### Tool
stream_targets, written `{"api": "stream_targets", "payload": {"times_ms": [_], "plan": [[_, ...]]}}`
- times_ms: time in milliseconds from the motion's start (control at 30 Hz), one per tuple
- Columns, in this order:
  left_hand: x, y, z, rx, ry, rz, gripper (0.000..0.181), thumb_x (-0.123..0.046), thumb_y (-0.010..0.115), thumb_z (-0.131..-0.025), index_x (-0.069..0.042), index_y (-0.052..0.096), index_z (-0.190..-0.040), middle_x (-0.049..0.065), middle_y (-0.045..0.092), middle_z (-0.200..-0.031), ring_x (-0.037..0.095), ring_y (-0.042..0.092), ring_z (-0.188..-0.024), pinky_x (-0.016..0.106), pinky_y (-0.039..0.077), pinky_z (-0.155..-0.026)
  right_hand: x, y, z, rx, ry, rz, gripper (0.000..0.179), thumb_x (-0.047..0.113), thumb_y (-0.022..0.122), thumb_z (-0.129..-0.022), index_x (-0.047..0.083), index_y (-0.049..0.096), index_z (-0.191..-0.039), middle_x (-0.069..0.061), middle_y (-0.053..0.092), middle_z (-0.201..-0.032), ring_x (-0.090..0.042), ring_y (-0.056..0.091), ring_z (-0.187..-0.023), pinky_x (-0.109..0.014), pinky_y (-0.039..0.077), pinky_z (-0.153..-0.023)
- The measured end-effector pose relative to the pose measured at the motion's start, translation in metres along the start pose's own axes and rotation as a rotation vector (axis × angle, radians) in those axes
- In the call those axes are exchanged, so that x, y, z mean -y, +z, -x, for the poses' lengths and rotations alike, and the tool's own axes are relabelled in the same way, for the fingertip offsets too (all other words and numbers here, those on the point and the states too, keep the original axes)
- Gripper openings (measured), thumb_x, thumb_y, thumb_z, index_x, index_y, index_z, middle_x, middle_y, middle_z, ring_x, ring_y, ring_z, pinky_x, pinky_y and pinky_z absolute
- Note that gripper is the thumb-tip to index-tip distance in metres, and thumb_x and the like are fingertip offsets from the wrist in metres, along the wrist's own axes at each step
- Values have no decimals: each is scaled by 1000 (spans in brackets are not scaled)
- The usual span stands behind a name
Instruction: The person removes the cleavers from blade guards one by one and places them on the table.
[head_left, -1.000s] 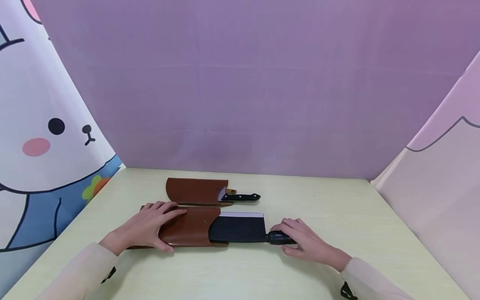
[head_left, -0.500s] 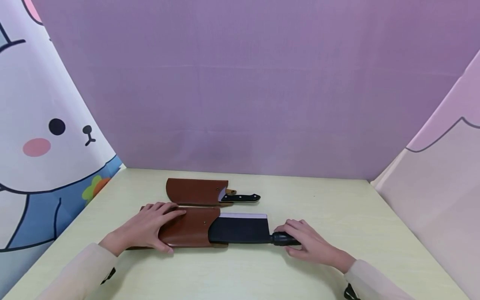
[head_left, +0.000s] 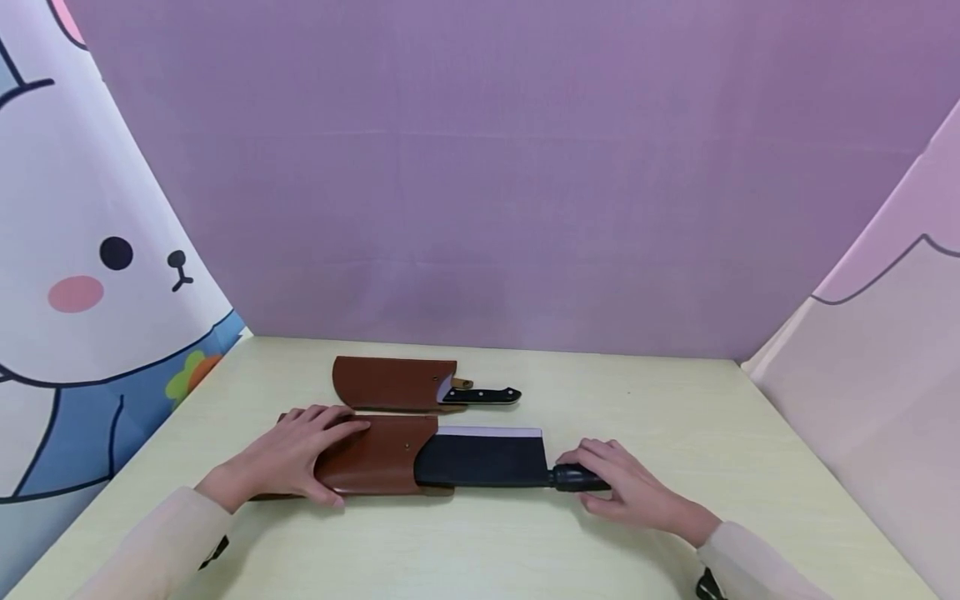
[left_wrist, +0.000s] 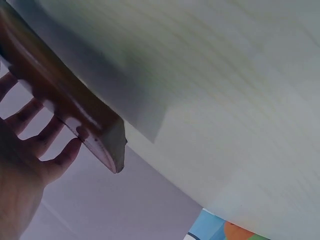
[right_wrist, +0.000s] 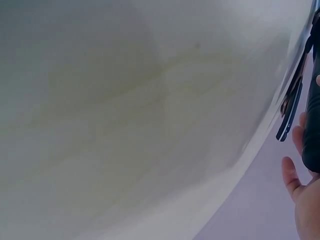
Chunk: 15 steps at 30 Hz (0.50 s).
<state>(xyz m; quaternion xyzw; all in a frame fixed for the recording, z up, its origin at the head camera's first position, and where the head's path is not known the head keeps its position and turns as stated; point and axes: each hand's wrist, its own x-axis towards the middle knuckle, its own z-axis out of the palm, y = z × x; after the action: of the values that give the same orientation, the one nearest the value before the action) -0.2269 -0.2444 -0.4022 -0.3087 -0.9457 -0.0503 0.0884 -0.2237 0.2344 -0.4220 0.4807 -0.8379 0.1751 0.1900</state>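
Observation:
A black-bladed cleaver [head_left: 483,461] with a pale cutting edge lies partly inside a brown leather sheath [head_left: 386,454] in the head view; the front of its blade is hidden there. My right hand [head_left: 626,487] grips the black handle [head_left: 579,477], which also shows at the right edge of the right wrist view. Across the sheath's closed left end spreads my left hand [head_left: 288,454], thumb at the near edge and fingers over the top. In the left wrist view, its fingertips [left_wrist: 72,147] meet the sheath's edge [left_wrist: 75,95].
Just behind lies a second brown sheath [head_left: 393,383], with a black riveted knife handle [head_left: 482,396] sticking out to the right. The pale tabletop [head_left: 750,467] ends at a purple backdrop [head_left: 495,183], and a cartoon-printed cloth [head_left: 90,350] hangs at the left.
My right hand has drawn the cleaver a little to the right, so more of its blade shows outside the sheath. My left hand stays nearly still on the sheath.

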Motion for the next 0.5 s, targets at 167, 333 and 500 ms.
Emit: {"api": "stream_targets", "payload": {"times_ms": [167, 333, 500], "plan": [[0, 0, 1, 12, -13, 6, 100, -82, 59, -53, -27, 45, -135, 3, 45, -132, 24, 42, -117, 54, 37, -89, -1, -2, 4, -4, 3, -1, 46, 12, 69, -69, 15, 58, -113, 12, 54, -95, 0, 42, -79, -17, 31, -71], [0, 1, 1, 19, -19, 3, 100, -82, 59, -53, -27, 45, -135, 4, 45, -133, 25, 42, -117, 54, 37, -89, -2, -4, 7, -1, 10, -3, 46, 11, 69, -68, 14, 58, -113, 12, 55, -96, 0, 43, -80, -17, 31, -72], [0, 2, 1, 26, -25, 2, 100, -83, 58, -52, -27, 45, -134, 4, 44, -133, 25, 42, -118, 55, 37, -90, -3, -5, 10, -1, 9, -3, 46, 12, 69, -68, 15, 58, -113, 13, 55, -97, 0, 43, -81, -17, 31, -71]]}}
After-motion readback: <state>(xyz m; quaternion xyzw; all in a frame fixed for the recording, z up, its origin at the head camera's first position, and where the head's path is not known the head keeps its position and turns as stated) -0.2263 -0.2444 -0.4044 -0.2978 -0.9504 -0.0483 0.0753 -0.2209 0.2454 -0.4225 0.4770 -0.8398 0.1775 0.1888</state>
